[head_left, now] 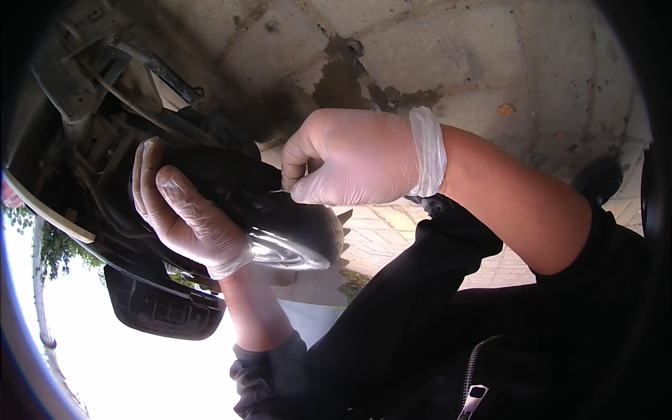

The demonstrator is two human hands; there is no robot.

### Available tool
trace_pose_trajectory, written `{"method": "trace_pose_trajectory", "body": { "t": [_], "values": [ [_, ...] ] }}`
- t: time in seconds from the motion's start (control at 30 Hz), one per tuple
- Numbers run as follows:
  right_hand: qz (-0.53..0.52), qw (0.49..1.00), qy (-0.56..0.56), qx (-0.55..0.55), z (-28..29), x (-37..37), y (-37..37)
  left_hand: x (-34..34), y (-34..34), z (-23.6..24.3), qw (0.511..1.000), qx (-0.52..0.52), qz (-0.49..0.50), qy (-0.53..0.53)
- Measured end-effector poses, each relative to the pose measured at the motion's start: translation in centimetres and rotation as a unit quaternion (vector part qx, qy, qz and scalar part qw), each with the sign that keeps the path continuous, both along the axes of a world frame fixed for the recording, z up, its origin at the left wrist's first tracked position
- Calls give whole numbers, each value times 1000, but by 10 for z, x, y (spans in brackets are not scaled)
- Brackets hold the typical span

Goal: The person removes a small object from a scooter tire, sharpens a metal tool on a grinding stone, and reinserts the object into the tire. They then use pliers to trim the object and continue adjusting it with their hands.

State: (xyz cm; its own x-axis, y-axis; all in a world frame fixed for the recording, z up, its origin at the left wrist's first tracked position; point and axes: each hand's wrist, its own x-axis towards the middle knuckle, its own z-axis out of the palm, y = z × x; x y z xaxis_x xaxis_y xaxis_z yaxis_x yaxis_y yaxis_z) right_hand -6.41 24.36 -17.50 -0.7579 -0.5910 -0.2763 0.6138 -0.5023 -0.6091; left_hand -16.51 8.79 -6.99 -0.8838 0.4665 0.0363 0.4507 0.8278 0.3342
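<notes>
A black tyre (224, 175) with a silver wheel rim (294, 255) fills the middle left. My left hand (182, 210), in a translucent glove, rests along the tyre's left part with its fingers stretched upward and slightly curved; it holds nothing that I can see. Over the tyre's right part, my right hand (350, 157), also gloved, pinches a small thin object (277, 190) between thumb and fingers. What that object is, and whether it touches the tyre, I cannot tell.
Metal arms and hoses (126, 98) of a vehicle's underside lie at the upper left, with a black flap (157, 308) lower down. Stained paving (462, 56) spans the top and right. My dark-clothed leg (392, 273) is bent below my right arm. Bright daylight and foliage show at lower left.
</notes>
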Motion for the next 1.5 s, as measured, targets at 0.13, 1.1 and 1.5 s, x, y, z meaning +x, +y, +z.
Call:
{"method": "trace_pose_trajectory", "body": {
  "t": [0.13, 1.1, 1.5],
  "values": [
    [-68, 993, -65, 75, 24, 12, -10, 0, -1, 0, 1000, 0, -3, -5],
    [-300, 884, -339, -118, 67, 47, -65, -2, -5, -1, 1000, -4, -22, 2],
    [-148, 976, -122, -107, 4, 33, -31, -2, -3, -1, 1000, -15, -15, 3]
  ]
}}
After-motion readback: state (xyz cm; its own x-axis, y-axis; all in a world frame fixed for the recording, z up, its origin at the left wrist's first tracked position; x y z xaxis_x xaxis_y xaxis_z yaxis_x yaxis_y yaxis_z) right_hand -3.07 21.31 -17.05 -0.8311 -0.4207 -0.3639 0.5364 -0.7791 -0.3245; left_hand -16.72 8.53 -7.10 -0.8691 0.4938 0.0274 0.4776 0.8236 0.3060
